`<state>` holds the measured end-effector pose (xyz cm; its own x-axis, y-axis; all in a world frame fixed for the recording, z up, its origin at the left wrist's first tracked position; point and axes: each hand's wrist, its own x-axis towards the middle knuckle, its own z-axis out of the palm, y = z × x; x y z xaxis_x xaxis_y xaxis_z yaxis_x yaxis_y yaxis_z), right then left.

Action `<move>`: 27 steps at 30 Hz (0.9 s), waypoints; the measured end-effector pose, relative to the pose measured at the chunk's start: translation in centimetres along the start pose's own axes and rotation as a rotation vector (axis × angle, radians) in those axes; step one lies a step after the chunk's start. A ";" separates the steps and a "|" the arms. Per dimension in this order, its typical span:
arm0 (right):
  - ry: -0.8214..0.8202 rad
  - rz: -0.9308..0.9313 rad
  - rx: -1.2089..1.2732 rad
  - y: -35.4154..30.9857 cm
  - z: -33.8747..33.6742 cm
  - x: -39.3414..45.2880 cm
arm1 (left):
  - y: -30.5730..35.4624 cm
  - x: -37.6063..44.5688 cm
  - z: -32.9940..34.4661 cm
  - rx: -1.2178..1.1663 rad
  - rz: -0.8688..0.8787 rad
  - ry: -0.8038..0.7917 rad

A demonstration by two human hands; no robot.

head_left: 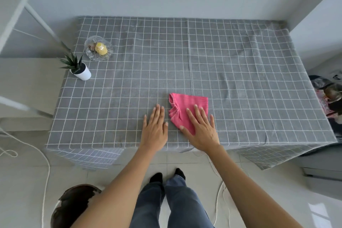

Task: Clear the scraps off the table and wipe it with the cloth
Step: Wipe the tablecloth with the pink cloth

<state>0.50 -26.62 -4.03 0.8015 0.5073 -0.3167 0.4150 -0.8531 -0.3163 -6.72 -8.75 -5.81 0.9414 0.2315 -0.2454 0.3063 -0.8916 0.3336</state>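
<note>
Our right grip [200, 131] presses flat, fingers straight, on the pink cloth [187, 106]; left grip [154, 129] flat just beside; worktop [240, 72] stretches ahead, seemingly scrap-free.

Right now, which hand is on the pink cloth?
The right hand is. It presses flat on the pink cloth, fingers straight. The left hand lies flat beside it on the bare grey checked tablecloth, not touching the cloth.

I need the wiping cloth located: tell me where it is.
In the head view the pink cloth lies near the table's front edge, right of centre, under the flat right hand, with the left hand beside it.
</note>
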 end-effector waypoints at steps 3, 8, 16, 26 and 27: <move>-0.017 -0.056 -0.046 2.1 0.4 -2.3 | 1.3 -0.9 0.1 -0.006 0.025 -0.018; 0.000 -0.026 0.046 2.7 0.3 -2.8 | 2.7 -2.0 0.0 0.028 0.052 -0.008; 0.003 -0.050 0.096 3.1 -0.1 -2.4 | 4.2 -2.2 -0.5 0.038 0.118 0.015; 0.043 -0.053 0.014 3.1 -0.7 -1.8 | 5.4 -1.0 -1.0 0.190 0.127 -0.089; 0.048 -0.050 0.012 3.2 -0.9 -1.7 | 5.6 -0.8 -1.0 0.203 0.114 -0.091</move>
<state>0.83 -30.31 -3.65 0.7994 0.5430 -0.2572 0.4504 -0.8249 -0.3416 -5.60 -13.57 -2.80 0.9489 0.0969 -0.3004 0.1550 -0.9721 0.1762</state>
